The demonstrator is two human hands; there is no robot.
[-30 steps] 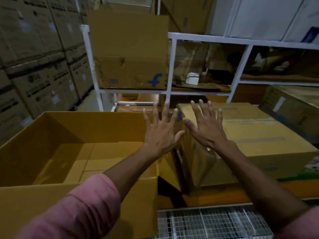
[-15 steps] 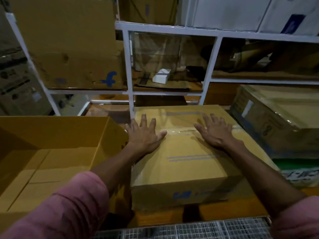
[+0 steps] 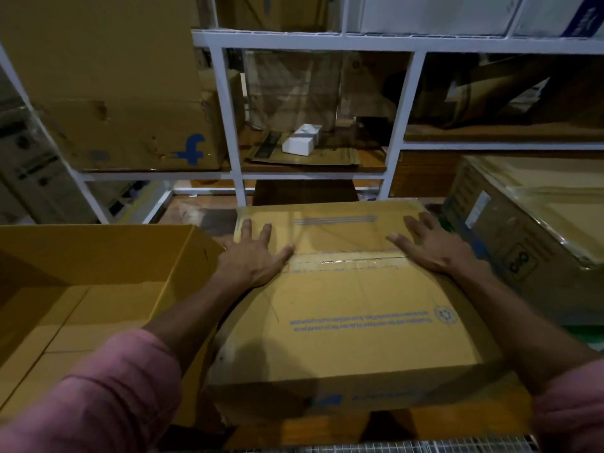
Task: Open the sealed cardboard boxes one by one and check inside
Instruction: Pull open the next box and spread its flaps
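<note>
A sealed brown cardboard box (image 3: 353,318) lies in front of me, its top seam closed with clear tape (image 3: 346,261) and blue print on the lid. My left hand (image 3: 253,259) rests flat on the lid's left side, fingers spread, at the left end of the tape. My right hand (image 3: 431,245) lies flat on the lid's right side, at the tape's right end. Neither hand grips anything. To the left stands an opened cardboard box (image 3: 98,256) with its flaps up; no contents show inside it.
A white metal rack (image 3: 228,125) stands behind, holding a large box with a blue "f" logo (image 3: 130,103) and a small white box (image 3: 302,140). A plastic-wrapped carton (image 3: 529,230) sits at the right. A wire grid (image 3: 408,447) runs along the bottom edge.
Both hands came down from the air onto the sealed box's lid and slid farther apart along the tape. The box now lies closer to me and my view has shifted right.
</note>
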